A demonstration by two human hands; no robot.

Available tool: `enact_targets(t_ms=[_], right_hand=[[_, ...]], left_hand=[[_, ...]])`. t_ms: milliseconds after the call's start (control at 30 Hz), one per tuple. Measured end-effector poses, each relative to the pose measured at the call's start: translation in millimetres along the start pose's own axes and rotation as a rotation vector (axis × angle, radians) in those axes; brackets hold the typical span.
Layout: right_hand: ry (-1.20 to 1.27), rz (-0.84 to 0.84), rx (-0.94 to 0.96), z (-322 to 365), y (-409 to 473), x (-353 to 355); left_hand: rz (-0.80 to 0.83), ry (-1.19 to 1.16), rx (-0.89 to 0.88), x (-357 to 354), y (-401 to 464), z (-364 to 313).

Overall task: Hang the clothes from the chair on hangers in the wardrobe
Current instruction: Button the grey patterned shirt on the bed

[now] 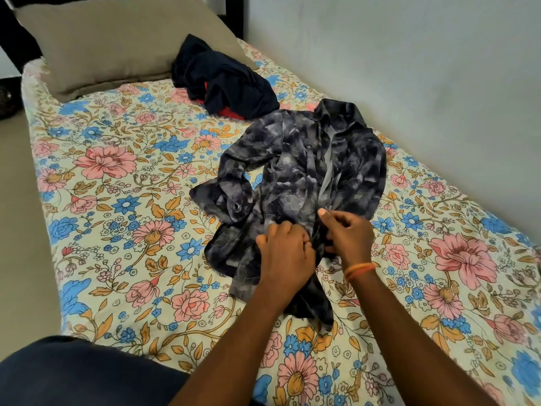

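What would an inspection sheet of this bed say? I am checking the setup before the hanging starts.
Surface: floral bedsheet on a bed.
Job's things: grey patterned shirt lies crumpled, collar towards the wall; dark clothes pile partly on the pillow. No hanger seen.
Clutter: beige pillow.
Grippers: left hand and right hand both grip the shirt's lower front.
Cables: nothing seen.
Surroundings: pale wall beside the bed; floor on the other side.

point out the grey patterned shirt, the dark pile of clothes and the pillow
grey patterned shirt (295,183), head view, on its crumpled front panel
dark pile of clothes (225,77), head view, on the navy fabric at the middle of the heap
pillow (117,45), head view, on its bare beige top
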State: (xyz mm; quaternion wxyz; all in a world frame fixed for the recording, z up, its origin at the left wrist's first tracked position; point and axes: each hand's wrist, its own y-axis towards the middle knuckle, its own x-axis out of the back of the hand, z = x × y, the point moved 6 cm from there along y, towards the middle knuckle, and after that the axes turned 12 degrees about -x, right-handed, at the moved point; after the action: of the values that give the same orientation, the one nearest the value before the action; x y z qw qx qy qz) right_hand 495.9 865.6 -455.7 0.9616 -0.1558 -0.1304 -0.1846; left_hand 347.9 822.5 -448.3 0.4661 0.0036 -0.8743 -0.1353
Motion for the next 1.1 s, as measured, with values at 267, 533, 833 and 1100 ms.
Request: enact_targets(t_ms=[267, 533, 833, 1100], right_hand=[[0.246, -0.006, -0.213, -18, 23, -13], [0.441, -0.089, -0.214, -34, 17, -9], [0.112, -0.126, -0.027, -21, 27, -21], [0.083, -0.064, -0.081, -18, 39, -24]], left_hand=[[0.005, 0.065, 0.135, 3, 44, -1], [-0.106, -0.583, 0.47, -1, 31, 47], [-0.177, -0.142, 0.202, 20, 34, 26], [0.118, 0.269, 0.013, 11, 80, -13]])
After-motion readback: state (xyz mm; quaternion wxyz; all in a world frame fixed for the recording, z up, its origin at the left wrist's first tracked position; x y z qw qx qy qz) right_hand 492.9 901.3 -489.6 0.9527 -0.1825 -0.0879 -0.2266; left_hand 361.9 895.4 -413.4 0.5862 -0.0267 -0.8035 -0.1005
